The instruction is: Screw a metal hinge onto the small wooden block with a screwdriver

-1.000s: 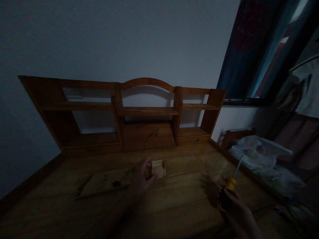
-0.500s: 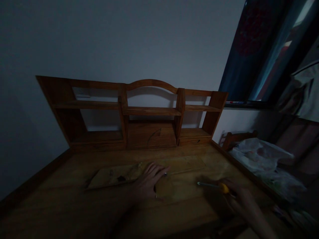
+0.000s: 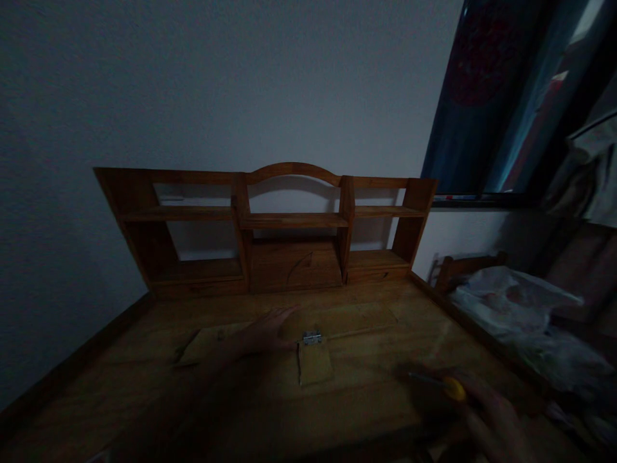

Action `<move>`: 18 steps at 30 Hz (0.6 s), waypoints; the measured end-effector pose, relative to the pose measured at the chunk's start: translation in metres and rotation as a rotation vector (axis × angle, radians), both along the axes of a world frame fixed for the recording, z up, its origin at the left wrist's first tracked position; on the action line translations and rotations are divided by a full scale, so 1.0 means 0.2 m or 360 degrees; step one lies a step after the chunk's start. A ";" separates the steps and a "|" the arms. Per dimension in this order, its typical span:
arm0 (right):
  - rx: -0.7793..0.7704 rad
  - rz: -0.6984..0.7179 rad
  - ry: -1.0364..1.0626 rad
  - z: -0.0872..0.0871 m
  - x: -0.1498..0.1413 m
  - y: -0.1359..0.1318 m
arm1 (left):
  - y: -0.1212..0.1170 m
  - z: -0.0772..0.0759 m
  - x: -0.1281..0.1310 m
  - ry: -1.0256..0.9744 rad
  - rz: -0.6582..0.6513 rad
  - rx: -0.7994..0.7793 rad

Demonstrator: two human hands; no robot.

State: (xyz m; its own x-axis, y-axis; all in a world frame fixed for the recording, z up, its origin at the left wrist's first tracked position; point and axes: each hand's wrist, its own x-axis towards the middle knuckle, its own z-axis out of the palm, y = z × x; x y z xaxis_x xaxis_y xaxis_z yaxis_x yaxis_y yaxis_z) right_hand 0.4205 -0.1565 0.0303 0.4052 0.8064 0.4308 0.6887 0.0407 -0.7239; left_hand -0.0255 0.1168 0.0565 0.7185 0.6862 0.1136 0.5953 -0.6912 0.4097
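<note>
L hand (image 3: 265, 330) has slid L since the last frame, baring the metal hinge (image 3: 312, 337) at the back edge of a small tan block (image 3: 315, 364), approx. mid-desk (image 3: 371, 402). Its fingers are stretched, thumb apart, nothing seen in grip; tan strip (image 3: 205, 338) lies twd desk's L edge. R hand (image 3: 491, 406), nr desk's front R corner, fingers curled rnd yellow-handled screwdriver (image 3: 454, 388), shaft pointing L.
</note>
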 end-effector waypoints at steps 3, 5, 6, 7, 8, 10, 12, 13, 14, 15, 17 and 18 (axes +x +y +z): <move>0.0133 -0.0021 -0.0419 -0.02 0.06 -0.06 | -0.01 -0.02 0.02 -0.0006 0.0050 -0.0025; 0.0182 -0.0049 -0.0564 0.00 0.08 -0.10 | -0.03 -0.01 0.03 -0.0078 0.0075 0.0009; 0.0178 -0.0041 -0.0601 0.02 0.09 -0.12 | -0.05 0.00 0.03 -0.0116 0.0082 0.0026; 0.0179 -0.0043 -0.0618 0.04 0.08 -0.14 | -0.06 0.01 0.04 -0.0148 0.0085 0.0046; 0.0186 -0.0068 -0.0616 0.05 0.08 -0.15 | -0.07 0.01 0.04 -0.0172 0.0084 0.0067; 0.0204 -0.0104 -0.0596 0.07 0.06 -0.17 | -0.08 0.01 0.06 -0.0189 0.0079 0.0123; 0.0236 -0.0115 -0.0552 0.06 0.05 -0.17 | -0.08 -0.02 0.10 -0.0194 0.0093 0.0202; 0.0262 -0.0115 -0.0525 0.05 0.04 -0.16 | -0.07 -0.03 0.13 -0.0198 0.0103 0.0245; 0.0281 -0.0116 -0.0492 0.03 0.04 -0.16 | -0.07 -0.05 0.16 -0.0203 0.0113 0.0284; 0.0295 -0.0108 -0.0462 0.01 0.04 -0.15 | -0.06 -0.06 0.20 -0.0213 0.0117 0.0320; 0.0276 -0.0064 -0.0411 -0.03 0.04 -0.14 | -0.03 -0.08 0.30 -0.0256 0.0103 0.0374; 0.0263 -0.0043 -0.0389 -0.05 0.04 -0.14 | -0.02 -0.08 0.36 -0.0297 0.0094 0.0400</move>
